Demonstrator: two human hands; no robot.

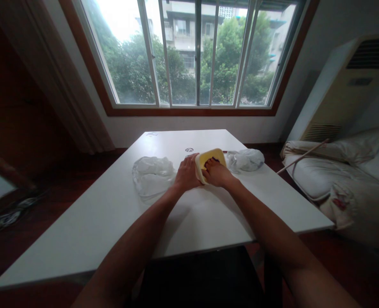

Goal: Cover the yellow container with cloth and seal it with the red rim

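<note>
A left hand (187,172) clasps the left wall of a tilted yellow container (220,155) on the far half of a white table (112,233), between crumpled plastic bags at left (154,171) and right (247,160). The right hand (219,174) dips inside, its fingers at something dark (207,162); whether they grip it cannot be told.

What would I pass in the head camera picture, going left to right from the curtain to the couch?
Curtain, crumpled plastic bag, left hand, yellow container, second plastic bag, pale couch.
</note>
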